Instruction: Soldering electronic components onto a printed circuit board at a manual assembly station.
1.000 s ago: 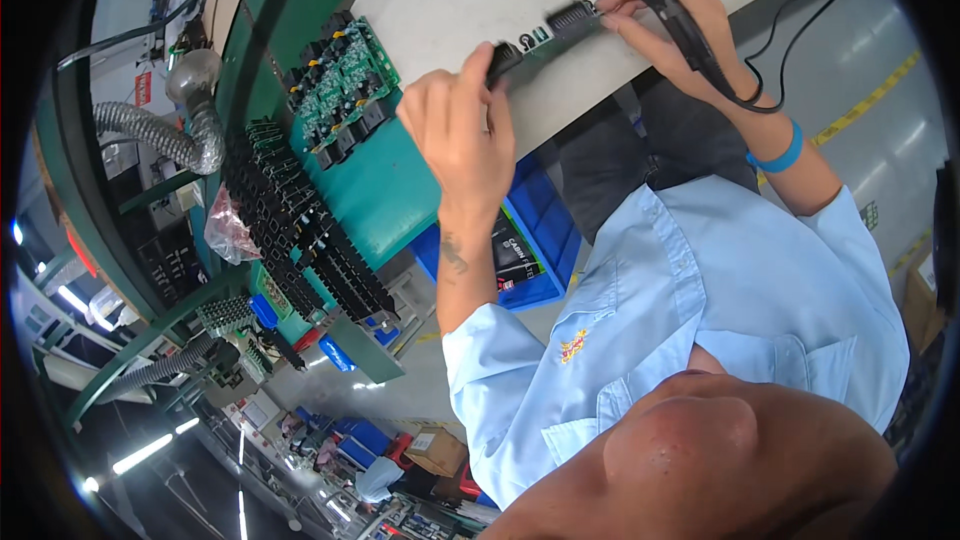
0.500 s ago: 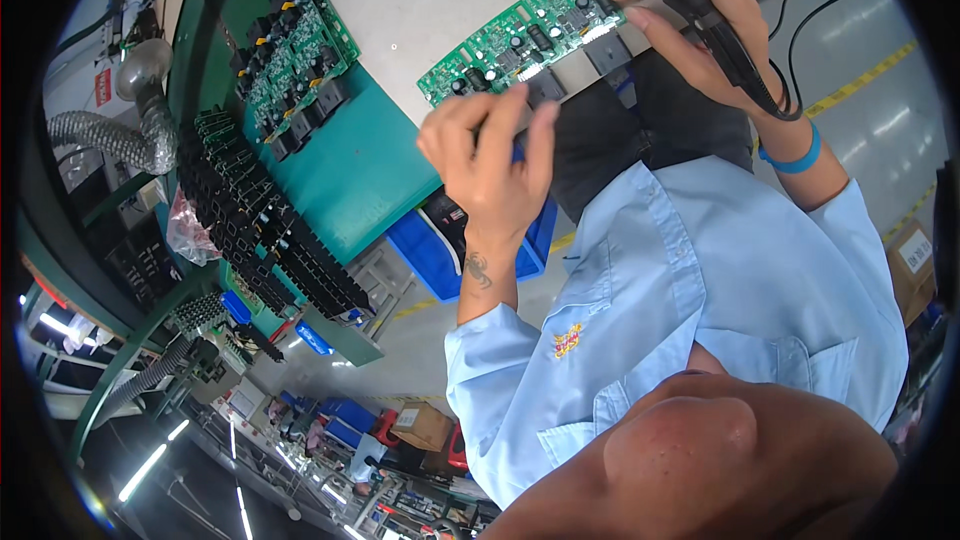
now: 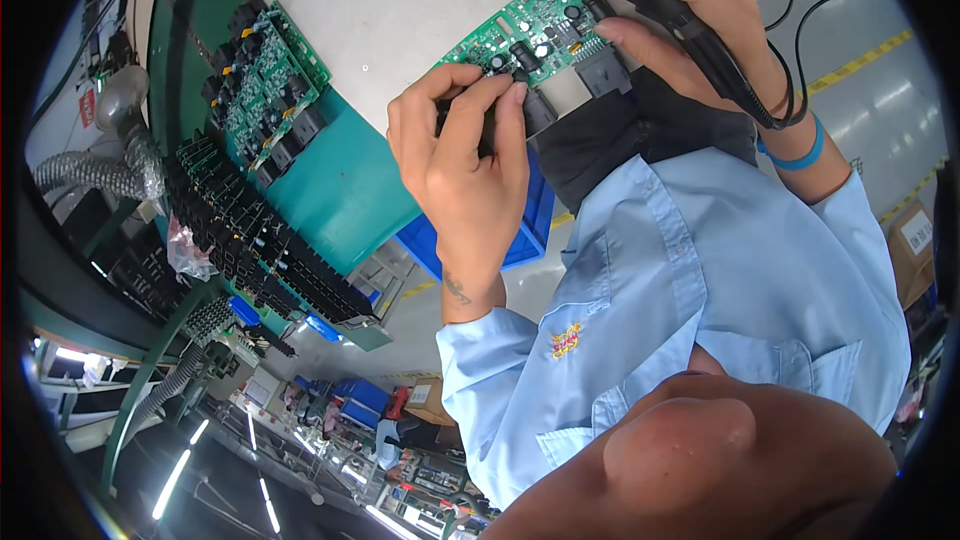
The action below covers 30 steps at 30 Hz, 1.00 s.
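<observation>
Head view: left hand [image 3: 465, 155] pinches flat green circuit board [image 3: 530, 30]; right hand [image 3: 690, 15] grips black soldering iron [image 3: 700, 30]

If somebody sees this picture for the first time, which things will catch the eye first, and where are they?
At the top centre, the left hand and right hand hold a green circuit board; the right hand also grips a black corded tool. To the left, another green board lies on a teal surface, with a row of black parts below it.

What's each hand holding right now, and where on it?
Left hand grips the green circuit board at its near-left end, fingers over the black parts. Right hand holds a black corded tool along its body.
</observation>
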Tool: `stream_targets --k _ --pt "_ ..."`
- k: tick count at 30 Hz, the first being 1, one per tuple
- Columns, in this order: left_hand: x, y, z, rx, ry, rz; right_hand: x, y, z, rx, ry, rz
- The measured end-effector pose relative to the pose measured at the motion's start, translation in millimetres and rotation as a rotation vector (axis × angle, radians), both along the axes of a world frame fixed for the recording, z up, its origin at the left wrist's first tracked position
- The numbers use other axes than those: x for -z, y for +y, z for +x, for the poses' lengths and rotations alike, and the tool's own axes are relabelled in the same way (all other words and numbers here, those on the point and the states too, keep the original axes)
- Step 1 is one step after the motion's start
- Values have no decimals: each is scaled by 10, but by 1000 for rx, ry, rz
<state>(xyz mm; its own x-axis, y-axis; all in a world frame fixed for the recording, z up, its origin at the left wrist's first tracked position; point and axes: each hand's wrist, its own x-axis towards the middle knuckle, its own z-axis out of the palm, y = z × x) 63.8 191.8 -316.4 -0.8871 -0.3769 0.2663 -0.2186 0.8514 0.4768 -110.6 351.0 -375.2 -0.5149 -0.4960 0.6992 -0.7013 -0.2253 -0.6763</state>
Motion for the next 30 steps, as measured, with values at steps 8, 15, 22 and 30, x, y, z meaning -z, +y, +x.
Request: stream_targets --k 8,15,22,30 --pt "-22 67 -71 -45 -42 119 -5 34 -27 7 -1 129" --pt "-35 78 -43 -72 -115 88 -91 129 -29 -137 -163 245" --pt "-41 77 -71 -71 -135 92 109 139 149 -34 -266 181" --pt "-89 57 -124 -110 -111 136 -103 38 8 -74 -163 166"
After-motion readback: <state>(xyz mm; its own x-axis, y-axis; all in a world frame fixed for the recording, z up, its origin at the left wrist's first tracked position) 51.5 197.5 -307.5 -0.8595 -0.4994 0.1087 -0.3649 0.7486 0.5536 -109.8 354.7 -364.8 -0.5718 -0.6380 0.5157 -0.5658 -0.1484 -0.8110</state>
